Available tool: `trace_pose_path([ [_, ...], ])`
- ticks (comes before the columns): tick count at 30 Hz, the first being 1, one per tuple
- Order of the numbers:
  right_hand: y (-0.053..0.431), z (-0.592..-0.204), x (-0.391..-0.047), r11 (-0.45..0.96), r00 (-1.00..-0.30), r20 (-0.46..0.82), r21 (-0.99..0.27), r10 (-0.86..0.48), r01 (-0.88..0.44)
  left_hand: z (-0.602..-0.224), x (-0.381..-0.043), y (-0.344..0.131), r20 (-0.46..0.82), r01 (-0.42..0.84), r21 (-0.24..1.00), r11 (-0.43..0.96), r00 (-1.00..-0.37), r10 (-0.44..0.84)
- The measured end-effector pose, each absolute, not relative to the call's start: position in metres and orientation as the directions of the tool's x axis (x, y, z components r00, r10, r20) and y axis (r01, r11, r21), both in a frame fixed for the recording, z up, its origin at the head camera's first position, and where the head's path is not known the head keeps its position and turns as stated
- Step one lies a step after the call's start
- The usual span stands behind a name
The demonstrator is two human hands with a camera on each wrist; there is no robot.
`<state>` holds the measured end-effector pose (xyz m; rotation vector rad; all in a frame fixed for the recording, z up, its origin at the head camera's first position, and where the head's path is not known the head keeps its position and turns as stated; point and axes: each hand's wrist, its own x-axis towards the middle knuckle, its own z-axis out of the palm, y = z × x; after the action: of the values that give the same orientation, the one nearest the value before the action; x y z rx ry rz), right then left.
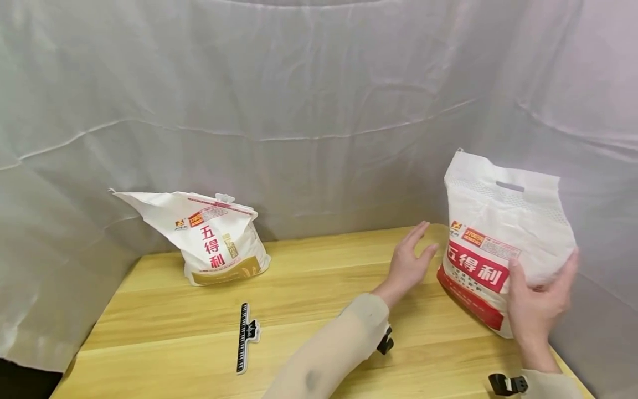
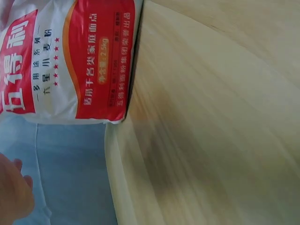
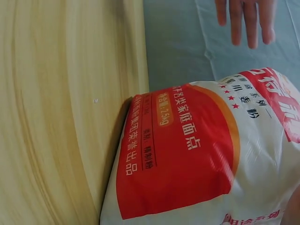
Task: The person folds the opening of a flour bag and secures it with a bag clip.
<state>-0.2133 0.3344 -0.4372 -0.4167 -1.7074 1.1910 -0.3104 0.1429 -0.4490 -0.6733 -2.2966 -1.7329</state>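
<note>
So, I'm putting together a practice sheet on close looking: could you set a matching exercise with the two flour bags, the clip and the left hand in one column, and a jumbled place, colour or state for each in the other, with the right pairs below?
Column one
1. Red-based flour bag
2. Piano-key clip
3. Left hand
4. Gold-based flour bag

Column two
A. Open, holding nothing
B. At the back left of the wood-grain table
C. Gripped by the right hand
D. Black and white

Right pairs: 1-C, 2-D, 3-A, 4-B
</note>
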Motion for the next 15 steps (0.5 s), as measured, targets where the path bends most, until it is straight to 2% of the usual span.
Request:
trace_pose_path([
  [11,0.334,-0.441,-0.213,0.481,-0.484,0.52,-0.85,0.704,-0.214,-0.432,-0.312,0.164,0.314,0.388,0.881,0.271,-0.908,0.277],
  [15,0.337,-0.444,-0.211,0.502,-0.48,0.539,-0.837,0.692,-0.217,-0.429,-0.311,0.172,0.265,0.343,0.906,0.25,-0.917,0.297],
])
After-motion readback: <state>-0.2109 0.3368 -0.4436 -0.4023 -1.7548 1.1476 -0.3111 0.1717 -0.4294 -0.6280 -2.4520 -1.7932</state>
